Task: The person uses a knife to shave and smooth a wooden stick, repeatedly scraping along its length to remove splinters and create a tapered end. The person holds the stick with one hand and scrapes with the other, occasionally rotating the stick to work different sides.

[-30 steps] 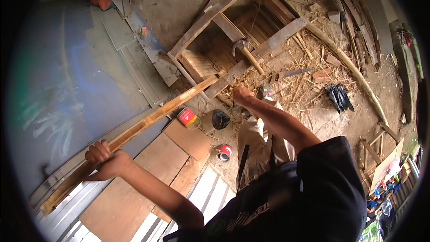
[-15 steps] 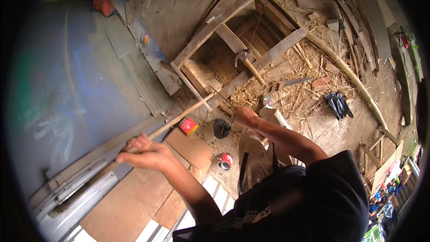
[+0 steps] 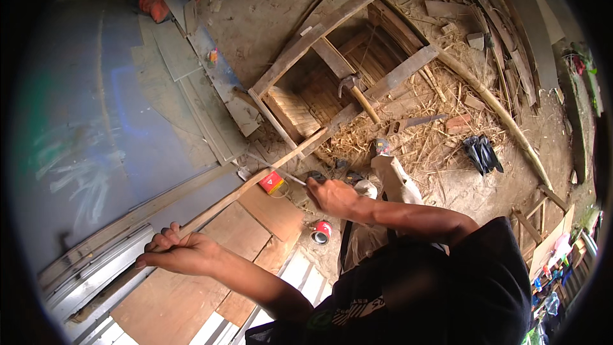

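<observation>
My left hand (image 3: pixel 182 252) is closed round a long wooden stick (image 3: pixel 236 192), thumb stretched along it. The stick slants up to the right, its far end at the front rail of a wooden frame (image 3: pixel 399 71). My right hand (image 3: pixel 336 199) is closed on what looks like a knife (image 3: pixel 281 170). Its thin blade points up and left and meets or passes close to the stick; I cannot tell if they touch. A hammer (image 3: pixel 364 102) hangs by its head over the frame's middle bar. A handsaw (image 3: pixel 415 121) lies on the shavings right of it.
Wood shavings (image 3: pixel 357 137) cover the ground by the frame. A red and yellow can (image 3: pixel 271 182), another red can (image 3: pixel 321 232) and a black plastic bag (image 3: pixel 483 154) stand or lie around. Cardboard-coloured boards (image 3: pixel 185 300) lie below my left arm, big painted sheets (image 3: pixel 96 121) at left.
My right hand has moved left and nearer to me, carrying the knife back along the stick. My left hand has shifted slightly down and left with the stick.
</observation>
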Demonstrator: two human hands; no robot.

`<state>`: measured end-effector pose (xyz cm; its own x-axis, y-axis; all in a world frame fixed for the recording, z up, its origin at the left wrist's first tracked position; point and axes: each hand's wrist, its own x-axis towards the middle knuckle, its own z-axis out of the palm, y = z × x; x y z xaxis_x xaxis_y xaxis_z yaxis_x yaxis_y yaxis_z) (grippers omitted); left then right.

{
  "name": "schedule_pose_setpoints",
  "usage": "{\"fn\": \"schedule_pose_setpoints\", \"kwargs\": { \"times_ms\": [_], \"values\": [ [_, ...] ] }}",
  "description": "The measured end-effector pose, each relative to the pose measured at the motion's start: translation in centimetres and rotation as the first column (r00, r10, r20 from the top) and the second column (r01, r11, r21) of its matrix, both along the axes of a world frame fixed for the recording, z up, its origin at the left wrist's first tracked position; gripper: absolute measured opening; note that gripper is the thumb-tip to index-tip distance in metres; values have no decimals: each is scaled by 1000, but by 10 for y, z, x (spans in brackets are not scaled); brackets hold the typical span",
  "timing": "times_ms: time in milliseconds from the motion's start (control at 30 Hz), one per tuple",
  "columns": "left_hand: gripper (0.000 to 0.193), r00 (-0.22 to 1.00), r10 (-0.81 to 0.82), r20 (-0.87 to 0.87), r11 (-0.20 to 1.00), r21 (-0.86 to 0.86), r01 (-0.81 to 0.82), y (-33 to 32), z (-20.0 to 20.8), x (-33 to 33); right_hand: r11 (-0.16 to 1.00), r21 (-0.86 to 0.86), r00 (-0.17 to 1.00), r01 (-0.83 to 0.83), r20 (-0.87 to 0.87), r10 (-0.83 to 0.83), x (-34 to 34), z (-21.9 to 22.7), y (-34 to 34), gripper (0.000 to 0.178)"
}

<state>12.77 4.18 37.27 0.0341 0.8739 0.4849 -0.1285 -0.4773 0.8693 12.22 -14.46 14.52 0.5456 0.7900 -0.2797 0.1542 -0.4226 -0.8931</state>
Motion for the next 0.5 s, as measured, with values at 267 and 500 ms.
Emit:
{"fn": "schedule_pose_setpoints", "kwargs": {
  "times_ms": [267,500],
  "values": [
    [48,990,135,-45,990,-38,-137,20,-7,-2,771,-637,434,-25,687,582,-19,-173,-9,28],
    [61,949,-295,114,952,-47,302,41,-13,-13,884,-466,995,-31,69,71,-27,-258,-28,39]
  ]
}}
